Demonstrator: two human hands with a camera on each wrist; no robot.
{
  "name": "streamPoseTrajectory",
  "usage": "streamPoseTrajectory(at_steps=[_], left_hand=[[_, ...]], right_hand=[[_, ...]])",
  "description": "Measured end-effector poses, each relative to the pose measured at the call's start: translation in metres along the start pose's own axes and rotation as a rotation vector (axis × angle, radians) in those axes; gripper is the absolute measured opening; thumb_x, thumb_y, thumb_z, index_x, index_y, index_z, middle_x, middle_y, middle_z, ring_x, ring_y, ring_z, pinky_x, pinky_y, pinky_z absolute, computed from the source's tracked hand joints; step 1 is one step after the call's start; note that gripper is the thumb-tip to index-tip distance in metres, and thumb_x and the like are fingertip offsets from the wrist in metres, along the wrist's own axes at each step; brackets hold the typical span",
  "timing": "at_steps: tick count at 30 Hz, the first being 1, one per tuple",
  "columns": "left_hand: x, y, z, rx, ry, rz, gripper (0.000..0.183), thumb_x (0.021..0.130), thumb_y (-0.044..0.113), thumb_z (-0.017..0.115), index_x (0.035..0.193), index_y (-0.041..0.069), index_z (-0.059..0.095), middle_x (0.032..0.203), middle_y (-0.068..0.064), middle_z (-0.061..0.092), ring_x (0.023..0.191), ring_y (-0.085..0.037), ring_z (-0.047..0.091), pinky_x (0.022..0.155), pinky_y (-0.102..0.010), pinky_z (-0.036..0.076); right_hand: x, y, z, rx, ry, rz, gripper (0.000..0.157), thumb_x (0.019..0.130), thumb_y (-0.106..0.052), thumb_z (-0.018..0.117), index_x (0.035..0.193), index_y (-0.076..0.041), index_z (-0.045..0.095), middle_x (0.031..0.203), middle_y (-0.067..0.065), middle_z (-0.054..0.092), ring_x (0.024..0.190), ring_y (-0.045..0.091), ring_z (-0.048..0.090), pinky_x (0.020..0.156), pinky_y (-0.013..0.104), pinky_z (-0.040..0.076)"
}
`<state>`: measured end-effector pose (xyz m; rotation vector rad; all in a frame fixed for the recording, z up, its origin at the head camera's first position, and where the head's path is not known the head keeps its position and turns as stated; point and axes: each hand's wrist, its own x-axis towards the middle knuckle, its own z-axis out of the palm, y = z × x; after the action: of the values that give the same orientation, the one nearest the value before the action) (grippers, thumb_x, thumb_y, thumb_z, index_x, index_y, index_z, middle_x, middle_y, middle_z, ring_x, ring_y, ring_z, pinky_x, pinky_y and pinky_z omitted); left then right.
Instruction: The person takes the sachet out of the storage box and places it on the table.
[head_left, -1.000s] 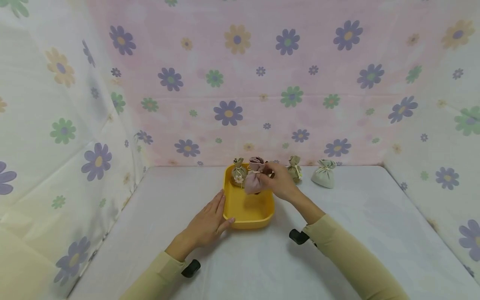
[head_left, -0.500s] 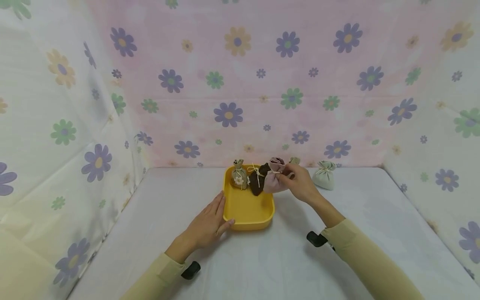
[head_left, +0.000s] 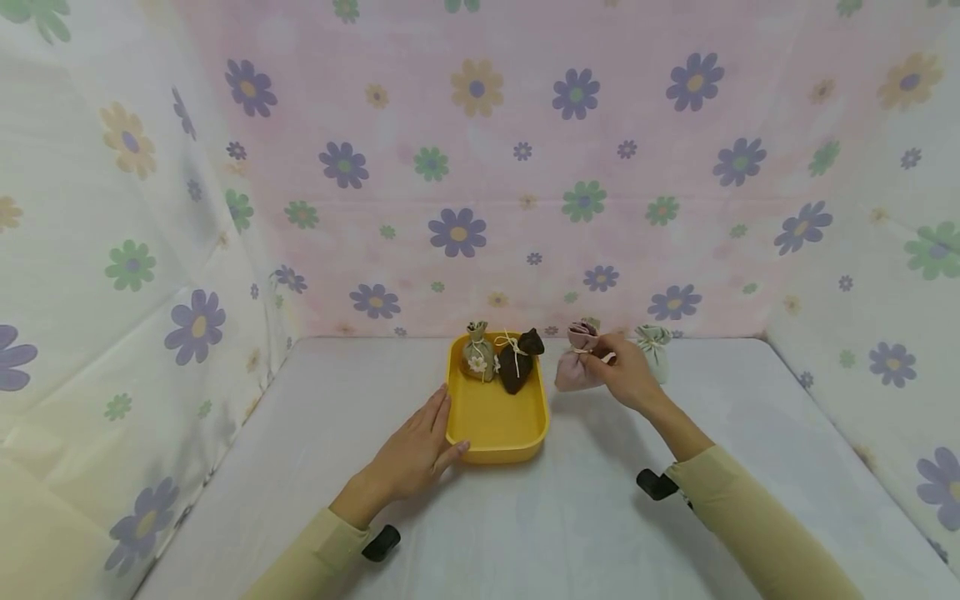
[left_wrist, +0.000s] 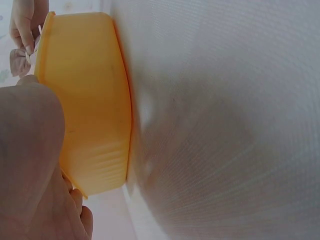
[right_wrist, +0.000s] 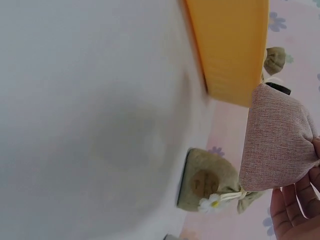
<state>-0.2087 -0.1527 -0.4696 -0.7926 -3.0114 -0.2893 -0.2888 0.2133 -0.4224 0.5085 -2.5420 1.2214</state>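
Observation:
My right hand [head_left: 630, 371] pinches a pale pink drawstring pouch [head_left: 573, 372] at its tied neck, to the right of the yellow tray [head_left: 498, 454]. In the right wrist view the pink pouch [right_wrist: 277, 140] hangs above the white table. Along the tray's left side rests my left hand [head_left: 412, 446], fingers straight and thumb at the near corner. Inside the tray, at its far end, sit an olive pouch [head_left: 477, 354] with a white flower and a dark brown pouch [head_left: 514, 367] with a cream tie.
An olive-tan pouch [right_wrist: 207, 180] with a daisy stands on the table behind the held pouch, mostly hidden in the head view. A pale green pouch [head_left: 655, 350] stands farther right, partly behind my right hand. Flowered cloth [head_left: 480, 167] walls the table's back and sides.
My right hand has carried the pink pouch rightward, from above the tray to beyond its right edge, uncovering the dark brown pouch. The left hand and tray have stayed put.

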Motion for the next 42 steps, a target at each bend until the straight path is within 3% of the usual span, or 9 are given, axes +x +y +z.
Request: streamPoseTrajectory(at_steps=[6, 16, 22, 30, 42], left_hand=[[0.001, 0.000, 0.000, -0.003, 0.001, -0.001, 0.090, 0.106, 0.063, 0.030, 0.161, -0.006, 0.011, 0.171, -0.020, 0.002, 0.158, -0.031, 0.011, 0.125, -0.046, 0.021], [0.001, 0.000, 0.001, -0.007, -0.004, -0.004, 0.090, 0.106, 0.063, 0.030, 0.161, -0.006, 0.011, 0.171, -0.019, 0.002, 0.158, -0.030, 0.011, 0.126, -0.046, 0.021], [0.000, 0.001, 0.001, -0.007, -0.011, -0.007, 0.091, 0.106, 0.065, 0.028, 0.161, -0.006, 0.010, 0.171, -0.019, 0.001, 0.158, -0.029, 0.010, 0.126, -0.045, 0.020], [0.000, 0.002, -0.001, -0.012, -0.003, -0.002, 0.091, 0.106, 0.064, 0.028, 0.161, -0.006, 0.010, 0.171, -0.020, 0.001, 0.158, -0.030, 0.010, 0.125, -0.046, 0.021], [0.000, 0.002, 0.000, -0.023, 0.000, -0.008, 0.090, 0.107, 0.062, 0.032, 0.161, -0.007, 0.012, 0.171, -0.020, 0.002, 0.157, -0.031, 0.012, 0.125, -0.046, 0.021]], right_hand=[[-0.001, 0.015, -0.006, -0.018, 0.017, -0.005, 0.009, 0.096, -0.007, 0.066, 0.099, 0.002, 0.068, 0.092, 0.014, 0.067, 0.088, 0.026, 0.060, 0.073, 0.031, 0.050], [-0.003, 0.042, -0.007, -0.056, 0.010, 0.089, 0.010, 0.097, -0.006, 0.064, 0.098, 0.004, 0.067, 0.093, 0.017, 0.068, 0.089, 0.030, 0.063, 0.077, 0.039, 0.052], [-0.001, 0.051, -0.003, -0.071, 0.014, 0.124, 0.014, 0.097, -0.009, 0.065, 0.097, 0.005, 0.068, 0.092, 0.018, 0.070, 0.089, 0.033, 0.064, 0.076, 0.038, 0.051], [0.003, 0.056, 0.002, -0.082, 0.009, 0.125, 0.016, 0.096, -0.010, 0.066, 0.095, 0.006, 0.068, 0.090, 0.019, 0.070, 0.089, 0.035, 0.065, 0.077, 0.040, 0.049], [0.001, 0.055, 0.000, -0.092, -0.030, 0.173, 0.024, 0.096, -0.015, 0.068, 0.106, 0.007, 0.066, 0.103, 0.023, 0.069, 0.096, 0.036, 0.063, 0.075, 0.036, 0.050]])
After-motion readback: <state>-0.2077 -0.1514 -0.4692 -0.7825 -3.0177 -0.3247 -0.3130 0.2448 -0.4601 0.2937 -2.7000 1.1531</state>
